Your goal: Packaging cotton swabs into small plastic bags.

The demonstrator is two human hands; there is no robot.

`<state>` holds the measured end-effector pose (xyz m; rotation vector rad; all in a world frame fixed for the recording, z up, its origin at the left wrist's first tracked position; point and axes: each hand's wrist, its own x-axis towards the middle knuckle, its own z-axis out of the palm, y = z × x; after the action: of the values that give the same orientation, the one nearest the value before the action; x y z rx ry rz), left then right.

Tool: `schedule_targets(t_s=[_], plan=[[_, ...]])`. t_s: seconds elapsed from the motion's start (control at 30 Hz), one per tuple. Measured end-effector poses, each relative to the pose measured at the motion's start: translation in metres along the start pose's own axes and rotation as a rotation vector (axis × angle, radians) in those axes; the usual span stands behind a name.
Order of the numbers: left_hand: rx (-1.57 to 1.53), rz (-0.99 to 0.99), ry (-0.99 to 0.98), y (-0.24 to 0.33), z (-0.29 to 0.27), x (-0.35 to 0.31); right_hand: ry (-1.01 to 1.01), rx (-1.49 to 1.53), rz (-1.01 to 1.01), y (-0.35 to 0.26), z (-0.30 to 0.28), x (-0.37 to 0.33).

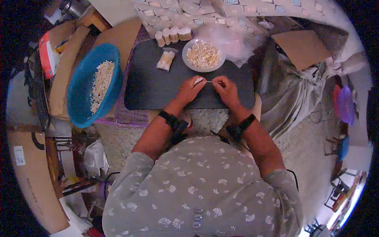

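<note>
My left hand (190, 91) and my right hand (226, 91) are close together over the near part of a dark board (148, 89). A thin cotton swab (209, 81) spans the gap between them, its ends pinched in my fingers. White tips (198, 81) show at my left fingers; how many swabs are there is too small to tell. Just beyond my hands stands a white bowl (190, 68) heaped with cotton swabs (203, 54). To its left lies a clear packet of swabs (166, 60). Several upright bundles of swabs (173, 35) line the far edge.
A blue tub (79, 100) holding many loose swabs (102, 85) leans left of the board. Clear plastic bags (229, 41) lie behind the bowl. Grey cloth (294, 93) and a cardboard piece (301, 49) are at right. Cardboard boxes (33, 185) stand at left.
</note>
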<state>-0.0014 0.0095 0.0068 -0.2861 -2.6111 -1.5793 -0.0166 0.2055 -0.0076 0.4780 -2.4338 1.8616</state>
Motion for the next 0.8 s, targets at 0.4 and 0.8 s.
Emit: schedule_targets(t_s=[0.4,0.8], plan=[[0.052,-0.023,0.009,0.013,-0.003,0.002,0.009,0.134,0.061,0.006,-0.005,0.004],[0.107,0.100,-0.011,0.014,-0.005,0.001,-0.029,-0.066,-0.104,-0.010,-0.010,0.002]])
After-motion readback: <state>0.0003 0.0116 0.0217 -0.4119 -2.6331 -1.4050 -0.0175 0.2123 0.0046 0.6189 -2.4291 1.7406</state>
